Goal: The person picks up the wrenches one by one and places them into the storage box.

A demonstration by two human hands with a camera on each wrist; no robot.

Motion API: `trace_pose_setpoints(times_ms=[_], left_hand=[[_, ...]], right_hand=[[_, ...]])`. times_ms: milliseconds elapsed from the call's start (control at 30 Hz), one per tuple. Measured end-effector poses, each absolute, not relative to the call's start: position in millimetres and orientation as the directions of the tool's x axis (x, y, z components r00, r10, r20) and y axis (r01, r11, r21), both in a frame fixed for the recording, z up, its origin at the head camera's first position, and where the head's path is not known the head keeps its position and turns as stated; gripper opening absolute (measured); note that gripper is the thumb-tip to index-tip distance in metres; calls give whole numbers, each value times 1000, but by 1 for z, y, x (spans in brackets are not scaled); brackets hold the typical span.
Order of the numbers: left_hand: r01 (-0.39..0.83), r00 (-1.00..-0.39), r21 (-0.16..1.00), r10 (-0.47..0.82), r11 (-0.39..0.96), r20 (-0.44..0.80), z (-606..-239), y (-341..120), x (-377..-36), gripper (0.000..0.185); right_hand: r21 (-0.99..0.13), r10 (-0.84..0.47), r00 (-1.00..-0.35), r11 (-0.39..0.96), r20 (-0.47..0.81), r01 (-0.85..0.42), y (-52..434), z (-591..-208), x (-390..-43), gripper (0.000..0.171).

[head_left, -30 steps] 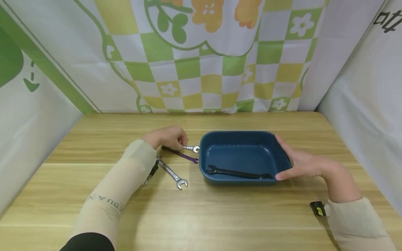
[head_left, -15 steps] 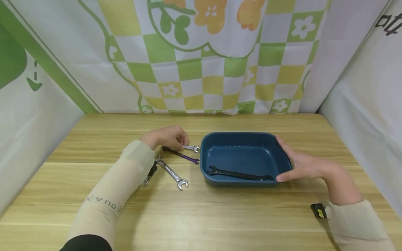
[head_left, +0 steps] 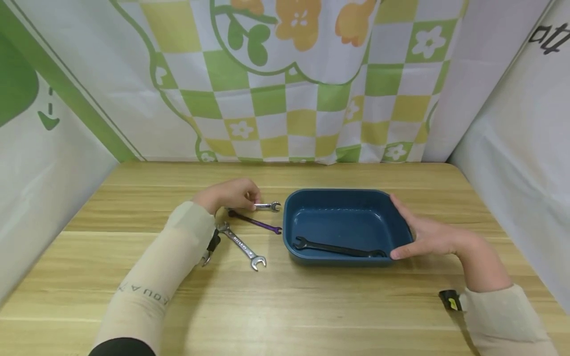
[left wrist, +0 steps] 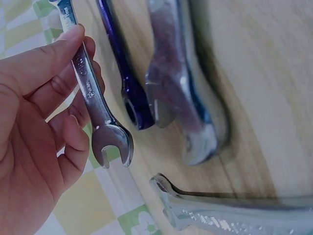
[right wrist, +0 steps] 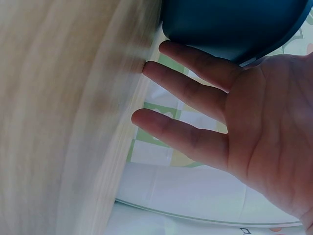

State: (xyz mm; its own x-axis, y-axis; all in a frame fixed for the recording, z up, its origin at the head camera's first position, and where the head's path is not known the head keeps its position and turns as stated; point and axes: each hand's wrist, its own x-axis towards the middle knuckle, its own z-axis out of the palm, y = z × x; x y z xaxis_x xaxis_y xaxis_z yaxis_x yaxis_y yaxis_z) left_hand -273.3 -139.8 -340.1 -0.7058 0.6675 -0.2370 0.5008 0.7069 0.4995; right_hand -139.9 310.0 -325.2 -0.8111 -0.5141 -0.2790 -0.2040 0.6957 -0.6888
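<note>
My left hand [head_left: 231, 194] pinches a small silver wrench [head_left: 267, 206] just left of a dark blue tray [head_left: 343, 198]; the left wrist view shows the fingers [left wrist: 58, 63] curled round that silver wrench [left wrist: 95, 107]. A purple wrench [head_left: 256, 222] and a larger silver wrench [head_left: 242, 245] lie on the wooden table beside it. A black wrench [head_left: 338, 246] lies inside the tray. My right hand [head_left: 427, 230] rests flat against the tray's right side, fingers [right wrist: 190, 93] straight, in the right wrist view touching the tray's [right wrist: 234, 24] wall.
A wrench with a black handle [head_left: 210, 247] lies partly hidden under my left forearm. A small black and yellow object [head_left: 450, 300] sits by my right wrist. Patterned cloth walls [head_left: 285, 79] close in the table at the back and sides.
The left hand has drawn back slightly to the left and lifted the small silver wrench a little. The right hand stays on the tray.
</note>
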Motion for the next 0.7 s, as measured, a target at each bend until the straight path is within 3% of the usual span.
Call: trace_pose_setpoints(times_ms=[700], left_hand=[[452,-804,590,592,669,-56,-318,-149,-253,12]], right_hand=[[-689,-510,-811,698,-287,-195,310,-325,-140,128]])
